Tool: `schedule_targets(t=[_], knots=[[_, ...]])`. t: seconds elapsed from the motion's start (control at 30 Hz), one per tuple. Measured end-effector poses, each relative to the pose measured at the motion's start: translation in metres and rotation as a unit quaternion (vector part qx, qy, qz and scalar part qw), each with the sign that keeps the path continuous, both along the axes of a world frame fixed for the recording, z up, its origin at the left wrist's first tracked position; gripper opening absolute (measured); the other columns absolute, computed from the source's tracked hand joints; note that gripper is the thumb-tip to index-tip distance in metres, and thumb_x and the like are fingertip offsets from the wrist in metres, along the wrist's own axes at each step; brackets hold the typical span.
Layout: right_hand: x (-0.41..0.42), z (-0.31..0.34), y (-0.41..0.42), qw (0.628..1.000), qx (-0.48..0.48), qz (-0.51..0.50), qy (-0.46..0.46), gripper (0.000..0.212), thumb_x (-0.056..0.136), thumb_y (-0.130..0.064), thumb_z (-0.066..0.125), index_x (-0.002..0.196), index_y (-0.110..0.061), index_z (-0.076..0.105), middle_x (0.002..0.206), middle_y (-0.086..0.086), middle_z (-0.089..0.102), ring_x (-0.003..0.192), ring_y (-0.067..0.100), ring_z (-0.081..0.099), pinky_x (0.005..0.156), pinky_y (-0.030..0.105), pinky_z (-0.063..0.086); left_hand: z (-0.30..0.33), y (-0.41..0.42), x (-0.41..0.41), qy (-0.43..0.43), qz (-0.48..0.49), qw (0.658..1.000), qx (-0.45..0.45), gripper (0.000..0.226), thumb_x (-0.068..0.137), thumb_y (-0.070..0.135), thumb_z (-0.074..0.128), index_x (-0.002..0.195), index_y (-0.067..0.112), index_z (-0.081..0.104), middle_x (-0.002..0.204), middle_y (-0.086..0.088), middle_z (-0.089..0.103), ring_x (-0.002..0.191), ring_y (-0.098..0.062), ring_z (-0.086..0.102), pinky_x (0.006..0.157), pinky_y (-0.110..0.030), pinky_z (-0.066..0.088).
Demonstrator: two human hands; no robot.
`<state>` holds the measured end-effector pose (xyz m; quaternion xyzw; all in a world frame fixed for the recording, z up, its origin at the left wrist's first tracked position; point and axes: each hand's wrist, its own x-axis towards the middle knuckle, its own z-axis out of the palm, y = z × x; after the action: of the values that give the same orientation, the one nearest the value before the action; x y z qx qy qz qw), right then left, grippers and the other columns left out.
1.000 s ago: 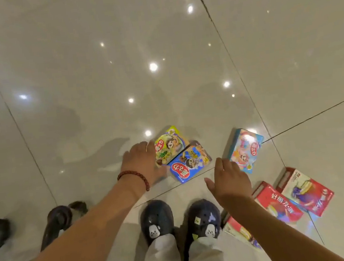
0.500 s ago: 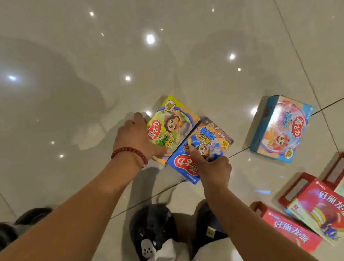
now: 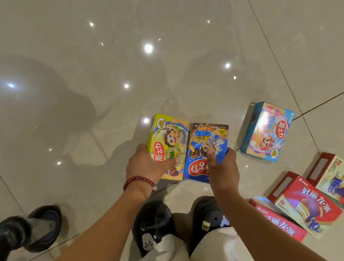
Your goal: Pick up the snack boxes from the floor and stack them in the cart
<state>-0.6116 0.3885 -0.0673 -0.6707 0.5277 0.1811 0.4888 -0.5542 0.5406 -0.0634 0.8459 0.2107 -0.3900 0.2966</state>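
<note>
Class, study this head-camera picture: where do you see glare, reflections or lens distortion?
Head view: ceiling lights glare as bright spots on the glossy floor; a sheen washes out the light blue box; the person's dark reflection shows in the tiles; wide-angle bending curves the tile seams.

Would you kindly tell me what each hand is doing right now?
Left hand: grips the yellow-green snack box.
Right hand: grips the blue snack box, thumb on its face.

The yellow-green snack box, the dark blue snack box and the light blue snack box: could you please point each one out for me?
yellow-green snack box [image 3: 168,138], head view, on its printed front face.
dark blue snack box [image 3: 208,139], head view, on its printed front face.
light blue snack box [image 3: 270,133], head view, on its top face.
</note>
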Motion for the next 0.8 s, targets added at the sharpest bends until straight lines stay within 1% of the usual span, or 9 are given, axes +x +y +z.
schedule_targets(t=[0.13, 0.27, 0.33, 0.4, 0.5, 0.6, 0.63, 0.73, 0.8], knots=[[0.006, 0.045, -0.011, 0.998, -0.033, 0.041, -0.038, 0.028, 0.093, -0.038, 0.052, 0.113, -0.019, 0.046, 0.104, -0.002, 0.062, 0.075, 0.005, 0.059, 0.056, 0.012, 0.041, 0.044, 0.003, 0.001, -0.031, 0.093, 0.995, -0.030, 0.057, 0.062, 0.039, 0.086, 0.098, 0.014, 0.049, 0.091, 0.000, 0.061, 0.080, -0.016, 0.061, 0.064, -0.025, 0.046], [0.022, 0.111, -0.018, 0.995, -0.039, 0.069, -0.064, 0.022, 0.093, -0.039, 0.050, 0.108, -0.024, 0.044, 0.097, -0.008, 0.060, 0.071, -0.001, 0.059, 0.054, 0.013, 0.042, 0.106, 0.008, 0.018, -0.054, 0.141, 0.987, -0.054, 0.055, 0.061, 0.037, 0.086, 0.096, 0.014, 0.050, 0.093, -0.002, 0.063, 0.080, -0.016, 0.061, 0.064, -0.025, 0.045], [0.033, 0.149, -0.020, 0.991, -0.047, 0.094, -0.079, 0.022, 0.094, -0.039, 0.049, 0.109, -0.024, 0.043, 0.096, -0.007, 0.060, 0.070, -0.003, 0.058, 0.052, 0.012, 0.041, 0.145, 0.010, 0.031, -0.065, 0.163, 0.982, -0.068, 0.055, 0.061, 0.035, 0.087, 0.097, 0.013, 0.051, 0.095, -0.003, 0.063, 0.080, -0.015, 0.060, 0.060, -0.021, 0.044], [0.044, 0.190, -0.023, 0.986, -0.058, 0.122, -0.094, 0.022, 0.094, -0.039, 0.049, 0.109, -0.025, 0.042, 0.099, -0.003, 0.061, 0.071, -0.001, 0.057, 0.054, 0.016, 0.041, 0.188, 0.013, 0.042, -0.067, 0.176, 0.979, -0.073, 0.056, 0.062, 0.036, 0.086, 0.099, 0.012, 0.052, 0.095, -0.003, 0.063, 0.079, -0.015, 0.059, 0.053, -0.017, 0.042], [0.062, 0.256, -0.027, 0.979, -0.062, 0.146, -0.126, 0.028, 0.092, -0.041, 0.050, 0.113, -0.022, 0.046, 0.101, 0.000, 0.065, 0.075, 0.006, 0.064, 0.056, 0.020, 0.046, 0.257, 0.015, 0.057, -0.082, 0.198, 0.973, -0.088, 0.058, 0.061, 0.037, 0.087, 0.100, 0.013, 0.051, 0.094, -0.003, 0.062, 0.079, -0.014, 0.061, 0.052, -0.023, 0.050], [0.077, 0.326, -0.028, 0.971, -0.059, 0.163, -0.164, 0.021, 0.093, -0.036, 0.051, 0.110, -0.024, 0.046, 0.098, -0.001, 0.065, 0.074, 0.005, 0.064, 0.055, 0.017, 0.044, 0.334, 0.017, 0.066, -0.108, 0.227, 0.962, -0.104, 0.055, 0.062, 0.034, 0.086, 0.097, 0.015, 0.048, 0.087, 0.002, 0.058, 0.071, -0.007, 0.057, 0.043, -0.017, 0.046], [0.083, 0.350, -0.027, 0.968, -0.057, 0.171, -0.176, 0.020, 0.094, -0.035, 0.052, 0.110, -0.024, 0.045, 0.098, -0.001, 0.065, 0.074, 0.004, 0.063, 0.054, 0.016, 0.044, 0.359, 0.017, 0.068, -0.118, 0.236, 0.958, -0.109, 0.054, 0.063, 0.033, 0.086, 0.097, 0.015, 0.048, 0.086, 0.003, 0.057, 0.072, -0.007, 0.058, 0.044, -0.018, 0.047], [0.104, 0.418, -0.022, 0.956, -0.057, 0.192, -0.215, 0.023, 0.093, -0.035, 0.053, 0.110, -0.022, 0.046, 0.099, 0.000, 0.065, 0.075, 0.007, 0.065, 0.052, 0.013, 0.046, 0.432, 0.022, 0.074, -0.151, 0.278, 0.940, -0.126, 0.052, 0.062, 0.028, 0.087, 0.097, 0.015, 0.050, 0.088, 0.000, 0.059, 0.079, -0.017, 0.063, 0.054, -0.031, 0.056], [0.119, 0.462, -0.017, 0.945, -0.062, 0.207, -0.246, 0.024, 0.092, -0.039, 0.053, 0.110, -0.024, 0.047, 0.100, -0.001, 0.066, 0.076, 0.008, 0.066, 0.055, 0.016, 0.046, 0.477, 0.029, 0.078, -0.175, 0.300, 0.927, -0.138, 0.052, 0.061, 0.026, 0.088, 0.097, 0.013, 0.052, 0.090, -0.002, 0.061, 0.079, -0.018, 0.064, 0.055, -0.033, 0.057]])
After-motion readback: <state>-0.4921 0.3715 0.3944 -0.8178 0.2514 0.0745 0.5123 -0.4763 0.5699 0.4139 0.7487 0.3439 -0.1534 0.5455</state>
